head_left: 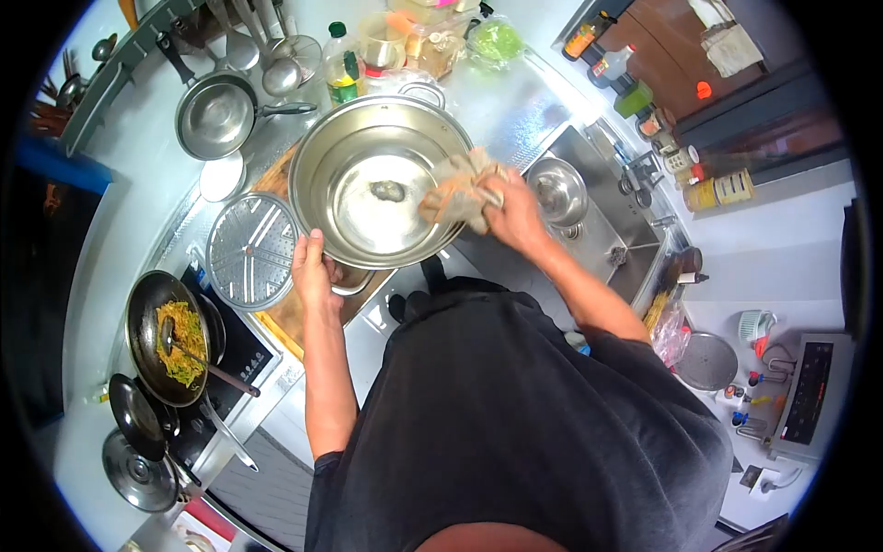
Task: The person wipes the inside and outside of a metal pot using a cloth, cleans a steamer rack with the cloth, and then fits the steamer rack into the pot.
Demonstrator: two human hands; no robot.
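A large stainless steel pot [317, 198] stands before me on a wooden cutting board [280, 175]. My left hand [315, 267] grips its near left rim, thumb on top. A crumpled, stained cloth [452, 189] is bunched in my right hand [513, 210], held over the right side of the rim. Whether the cloth touches the metal I cannot tell. A small dark grey lump [387, 190], possibly a steel wool scrubber, lies on the pot's bottom. Left of the pot is a round perforated steamer plate [250, 253].
A wok [147, 317] of noodle-like food with a ladle [212, 368] sits on the stove at left. The sink [593, 253] at right holds a metal bowl [556, 191]. Behind the pot stand a green-capped bottle [342, 69] and containers. A frying pan [216, 115] hangs at upper left.
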